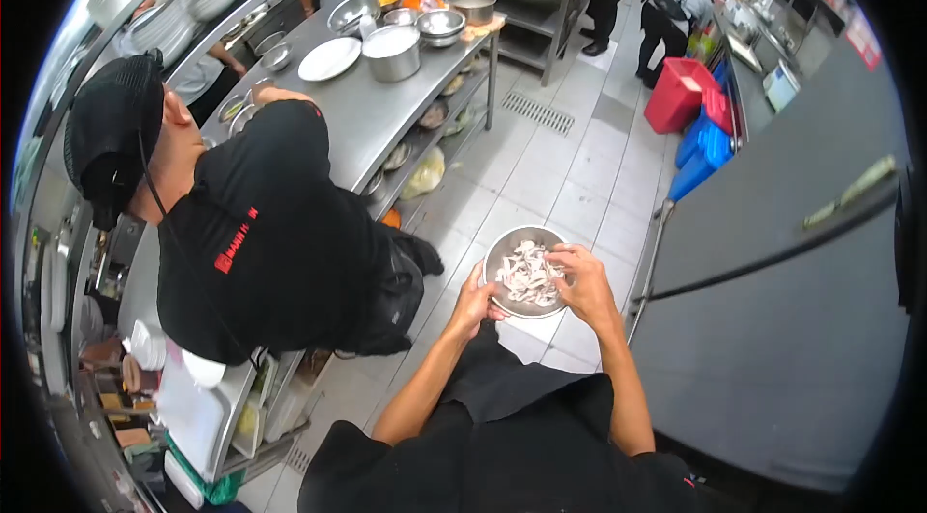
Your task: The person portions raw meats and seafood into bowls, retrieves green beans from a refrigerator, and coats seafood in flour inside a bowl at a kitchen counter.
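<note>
A round metal bowl (494, 252) is held in front of my body, over the tiled floor. Inside it lies a heap of thin whitish slices with darker edges, which look like sliced mushrooms (526, 274). My left hand (473, 303) grips the bowl's left side, thumb at the rim and the other fingers mostly hidden beneath. Over the bowl's right rim reaches my right hand (583, 283), its fingers curved and apart above the slices. Whether those fingertips touch the slices is hard to tell.
At my left a co-worker in a black shirt and cap (251, 233) stands close, facing a steel table (352, 117) with pots, bowls and a white plate (329, 59). Grey refrigerator doors (772, 320) line my right. Farther off are red bins (676, 95), blue bins (702, 156) and other people.
</note>
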### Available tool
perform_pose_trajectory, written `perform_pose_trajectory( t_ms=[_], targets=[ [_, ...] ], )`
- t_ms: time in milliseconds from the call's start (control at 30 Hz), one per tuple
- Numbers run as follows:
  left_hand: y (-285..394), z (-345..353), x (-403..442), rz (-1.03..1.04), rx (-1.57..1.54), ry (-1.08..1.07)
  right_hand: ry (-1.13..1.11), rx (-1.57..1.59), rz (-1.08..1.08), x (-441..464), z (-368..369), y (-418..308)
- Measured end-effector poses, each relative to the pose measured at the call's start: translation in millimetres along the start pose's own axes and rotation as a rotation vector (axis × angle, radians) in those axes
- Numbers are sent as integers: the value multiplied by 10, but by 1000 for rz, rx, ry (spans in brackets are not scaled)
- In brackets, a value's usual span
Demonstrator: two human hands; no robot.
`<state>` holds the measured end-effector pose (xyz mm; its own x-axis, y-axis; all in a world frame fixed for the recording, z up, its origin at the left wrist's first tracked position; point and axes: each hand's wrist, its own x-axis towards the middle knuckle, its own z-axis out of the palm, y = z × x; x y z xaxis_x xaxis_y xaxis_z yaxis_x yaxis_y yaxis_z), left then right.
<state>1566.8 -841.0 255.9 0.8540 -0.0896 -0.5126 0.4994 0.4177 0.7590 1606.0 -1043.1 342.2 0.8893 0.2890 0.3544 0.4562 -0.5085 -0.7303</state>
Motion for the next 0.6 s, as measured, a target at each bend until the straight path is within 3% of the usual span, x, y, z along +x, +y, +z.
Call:
perform_pose_trajectory(
  t_ms=[33, 100, 233, 300, 400, 600],
  targets=[
    [168, 43, 225, 20, 13, -37, -9, -16, 3, 151, -66, 59],
    [651, 176, 804, 89, 23, -90, 229, -97, 169, 641, -255, 289],
    [1348, 382, 1618, 92, 90, -145, 253, -166, 346, 1373, -594, 897],
    [1697, 520, 2096, 147, 79, -140, 169, 246, 599, 1812, -650, 1236],
    [2034, 566, 2767, 163, 38, -105, 30, 521, 674, 2559, -647, 1686],
    [2834, 433, 3811, 327, -26, 130, -65, 453, 415, 4735, -591, 2917]
  ],
)
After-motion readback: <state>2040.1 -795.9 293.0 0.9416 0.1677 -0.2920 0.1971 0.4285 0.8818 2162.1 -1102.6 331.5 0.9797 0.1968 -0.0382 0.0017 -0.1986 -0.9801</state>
